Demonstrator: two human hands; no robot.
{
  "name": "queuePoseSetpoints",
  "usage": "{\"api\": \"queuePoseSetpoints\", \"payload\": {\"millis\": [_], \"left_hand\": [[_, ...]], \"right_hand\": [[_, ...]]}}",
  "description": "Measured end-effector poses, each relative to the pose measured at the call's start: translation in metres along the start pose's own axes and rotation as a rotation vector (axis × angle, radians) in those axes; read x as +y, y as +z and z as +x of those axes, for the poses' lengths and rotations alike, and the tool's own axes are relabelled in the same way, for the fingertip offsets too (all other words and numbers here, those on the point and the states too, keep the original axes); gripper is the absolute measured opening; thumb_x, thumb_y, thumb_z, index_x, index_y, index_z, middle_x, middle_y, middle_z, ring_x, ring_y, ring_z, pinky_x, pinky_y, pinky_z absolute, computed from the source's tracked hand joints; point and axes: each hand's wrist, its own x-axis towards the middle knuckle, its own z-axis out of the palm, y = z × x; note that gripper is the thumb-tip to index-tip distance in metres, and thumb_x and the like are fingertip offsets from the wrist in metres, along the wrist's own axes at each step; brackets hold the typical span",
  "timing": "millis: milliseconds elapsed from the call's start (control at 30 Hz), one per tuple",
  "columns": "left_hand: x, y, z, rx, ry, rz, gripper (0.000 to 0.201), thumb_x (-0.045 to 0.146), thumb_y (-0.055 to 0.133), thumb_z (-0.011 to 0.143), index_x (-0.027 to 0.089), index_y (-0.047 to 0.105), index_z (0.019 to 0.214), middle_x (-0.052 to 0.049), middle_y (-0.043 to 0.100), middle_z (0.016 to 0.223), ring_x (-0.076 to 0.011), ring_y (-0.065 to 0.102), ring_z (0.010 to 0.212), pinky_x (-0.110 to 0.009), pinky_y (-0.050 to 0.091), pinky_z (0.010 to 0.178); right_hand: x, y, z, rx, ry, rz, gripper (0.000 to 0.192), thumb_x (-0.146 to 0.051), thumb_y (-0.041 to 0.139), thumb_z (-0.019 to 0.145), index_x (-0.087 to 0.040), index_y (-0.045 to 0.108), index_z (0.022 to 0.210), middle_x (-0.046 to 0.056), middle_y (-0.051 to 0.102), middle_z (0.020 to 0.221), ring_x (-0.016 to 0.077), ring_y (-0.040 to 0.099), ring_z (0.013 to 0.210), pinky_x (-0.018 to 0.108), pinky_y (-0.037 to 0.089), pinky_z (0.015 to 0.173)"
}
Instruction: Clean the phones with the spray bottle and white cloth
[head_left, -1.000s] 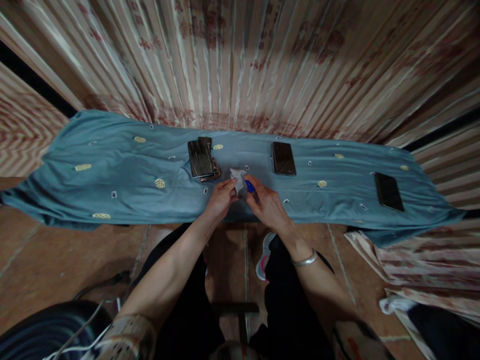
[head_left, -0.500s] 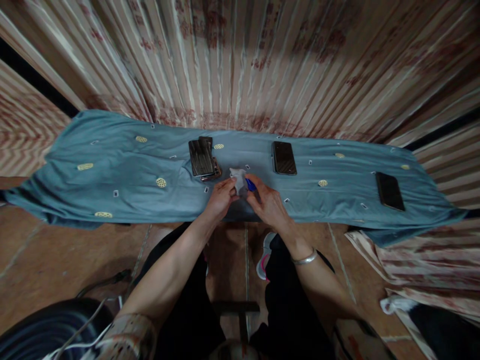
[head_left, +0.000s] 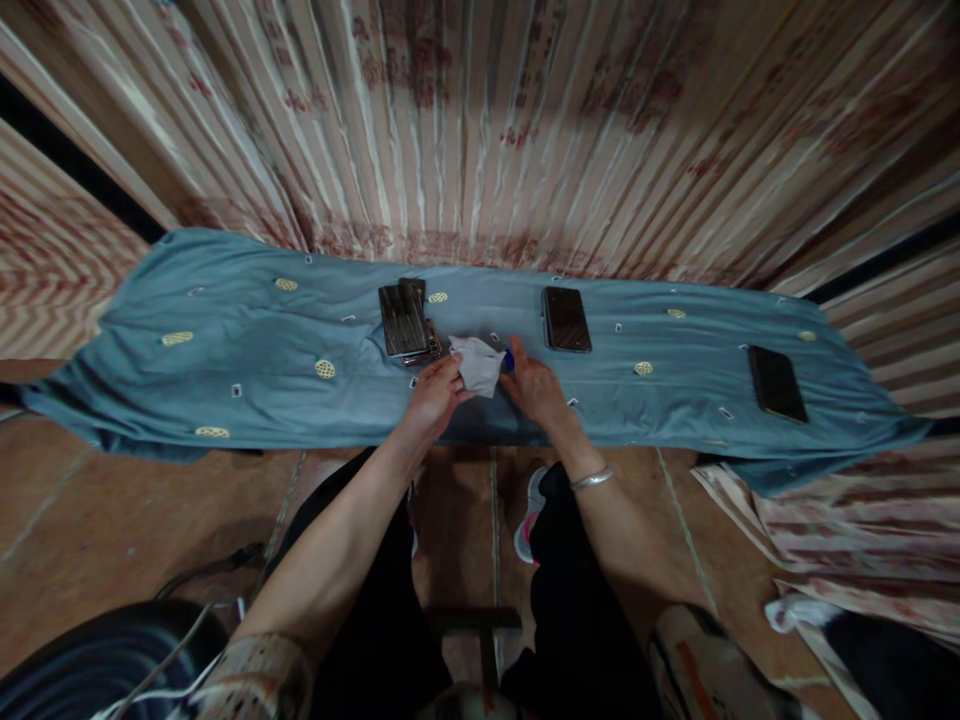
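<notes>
Cloth (head_left: 477,364), small and white, sits in the middle of the blue sheet (head_left: 240,340), and we pinch its near edge with our left hand (head_left: 433,397). Our right hand (head_left: 534,388) is closed around a little blue thing (head_left: 509,360) just beside the cloth at 3 o'clock. A pile of phones (head_left: 405,320) lies at 10 o'clock, one dark phone (head_left: 566,319) at 2 o'clock, and another phone (head_left: 777,383) far off at 3 o'clock.

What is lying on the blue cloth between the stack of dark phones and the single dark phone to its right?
In the head view, a crumpled white cloth lies there, held by the left hand, with a small blue object at the right hand.
</notes>
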Motion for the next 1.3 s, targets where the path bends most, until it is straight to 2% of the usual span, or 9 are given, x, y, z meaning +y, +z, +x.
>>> {"api": "queuePoseSetpoints", "payload": {"millis": [167, 333, 433, 533, 700, 1033, 1133, 1233, 1300], "left_hand": [[0.001, -0.004, -0.001, -0.032, 0.003, -0.010, 0.017, 0.027, 0.077, 0.081, 0.014, 0.067, 0.084, -0.007, 0.077, 0.077, -0.0205, 0.077, 0.082, -0.034, 0.061, 0.082], [0.002, -0.005, -0.006, -0.016, 0.002, -0.020, 0.008, 0.020, 0.071, 0.086, 0.013, 0.068, 0.084, -0.004, 0.075, 0.073, -0.0160, 0.073, 0.067, -0.032, 0.061, 0.076], [0.002, -0.005, -0.009, -0.039, -0.014, -0.014, 0.008, 0.020, 0.071, 0.085, 0.013, 0.068, 0.082, -0.004, 0.074, 0.071, -0.0151, 0.071, 0.064, -0.032, 0.060, 0.076], [0.002, -0.005, -0.012, -0.052, -0.015, -0.013, 0.011, 0.021, 0.076, 0.082, 0.013, 0.069, 0.081, -0.004, 0.073, 0.071, -0.0157, 0.071, 0.065, -0.033, 0.060, 0.077], [0.006, -0.004, -0.017, -0.006, -0.004, -0.036, 0.008, 0.017, 0.077, 0.079, 0.013, 0.070, 0.080, -0.001, 0.071, 0.068, -0.0133, 0.067, 0.058, -0.029, 0.058, 0.067], [0.011, -0.009, -0.016, 0.009, 0.000, -0.023, 0.006, 0.015, 0.076, 0.079, 0.014, 0.070, 0.081, -0.001, 0.071, 0.067, -0.0125, 0.066, 0.056, -0.031, 0.059, 0.071], [0.011, -0.010, -0.015, -0.016, 0.000, -0.005, 0.008, 0.015, 0.076, 0.079, 0.014, 0.070, 0.083, -0.002, 0.073, 0.069, -0.0141, 0.068, 0.058, -0.030, 0.059, 0.069], [0.011, -0.011, -0.015, -0.053, -0.016, 0.018, 0.012, 0.015, 0.076, 0.077, 0.014, 0.070, 0.086, -0.001, 0.073, 0.068, -0.0134, 0.068, 0.057, -0.027, 0.057, 0.064], [0.011, -0.014, -0.015, -0.060, -0.016, 0.034, 0.015, 0.015, 0.078, 0.075, 0.014, 0.070, 0.087, 0.000, 0.073, 0.068, -0.0127, 0.068, 0.056, -0.026, 0.057, 0.061]], "right_hand": [[-0.005, -0.003, 0.001, -0.033, 0.031, 0.008, 0.067, -0.025, 0.059, 0.093, -0.007, 0.038, 0.155, 0.023, 0.071, 0.125, 0.0338, 0.069, 0.112, 0.043, 0.054, 0.096], [-0.005, -0.015, 0.001, 0.180, -0.035, 0.299, 0.043, -0.030, 0.040, 0.103, -0.015, 0.062, 0.136, 0.018, 0.066, 0.138, 0.0292, 0.060, 0.130, 0.047, 0.046, 0.112], [-0.011, -0.018, 0.001, 0.193, 0.001, 0.673, 0.052, -0.055, 0.039, 0.102, -0.019, 0.072, 0.120, 0.012, 0.075, 0.123, 0.0270, 0.068, 0.118, 0.046, 0.052, 0.105], [-0.021, -0.017, 0.000, 0.081, 0.071, 1.020, 0.060, -0.074, 0.058, 0.085, -0.020, 0.079, 0.101, 0.007, 0.080, 0.101, 0.0257, 0.073, 0.098, 0.041, 0.057, 0.091], [-0.034, -0.013, 0.000, 0.050, 0.140, 1.296, 0.047, -0.060, 0.087, 0.060, -0.023, 0.081, 0.087, 0.002, 0.080, 0.089, 0.0218, 0.073, 0.081, 0.037, 0.059, 0.082], [-0.045, -0.007, 0.005, 0.123, 0.085, 1.126, 0.037, -0.053, 0.081, 0.066, -0.023, 0.078, 0.088, 0.002, 0.080, 0.096, 0.0233, 0.073, 0.093, 0.038, 0.057, 0.089], [-0.046, -0.006, 0.007, 0.054, 0.109, 1.175, 0.046, -0.055, 0.082, 0.066, -0.021, 0.078, 0.097, 0.003, 0.079, 0.095, 0.0223, 0.071, 0.089, 0.036, 0.057, 0.085], [-0.047, -0.007, 0.008, -0.038, 0.099, 1.232, 0.042, -0.052, 0.083, 0.063, -0.021, 0.080, 0.092, 0.000, 0.079, 0.088, 0.0212, 0.070, 0.082, 0.034, 0.056, 0.081], [-0.047, -0.008, 0.009, -0.012, 0.117, 1.254, 0.036, -0.048, 0.084, 0.062, -0.022, 0.080, 0.087, -0.002, 0.078, 0.084, 0.0200, 0.069, 0.079, 0.033, 0.054, 0.080]]}}
